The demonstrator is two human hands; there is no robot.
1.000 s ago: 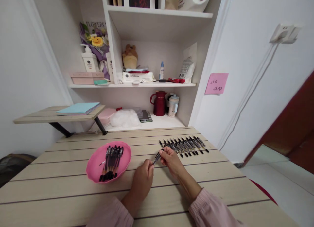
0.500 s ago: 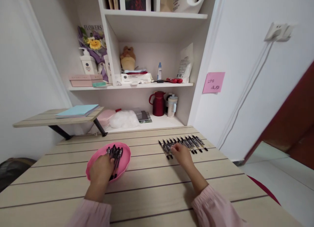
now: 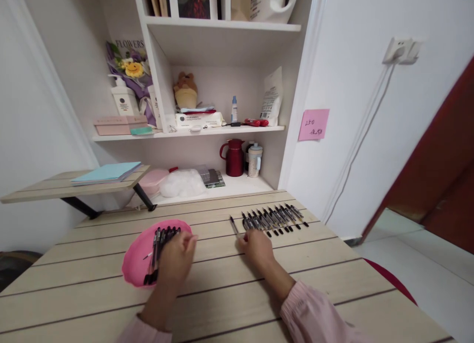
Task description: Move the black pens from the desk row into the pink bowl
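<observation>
Several black-capped pens point(image 3: 157, 246) lie side by side in a pink scalloped bowl point(image 3: 134, 264). Over the bowl's right edge is my left hand point(image 3: 177, 256), fingers curled together; whatever they may hold is hidden. My right hand point(image 3: 257, 248) pinches the near end of a pen point(image 3: 234, 226), whose black tip points away from me. This pen lies at a slant on the table, just left of a neat row of similar pens point(image 3: 276, 218), set closely beside one another with their dark ends pointing away.
A striped wooden table point(image 3: 218, 298) carries it all. A small raised shelf point(image 3: 40, 185) with blue paper point(image 3: 107, 173) stands at the back left. Behind are white cabinet shelves point(image 3: 222, 130) with a red jug point(image 3: 234, 157) and a cup point(image 3: 255, 160).
My left hand has risen from among the pens toward the bowl's right edge. My right hand has moved left and nearer, from the row to a pen at its left end. The view has shifted slightly.
</observation>
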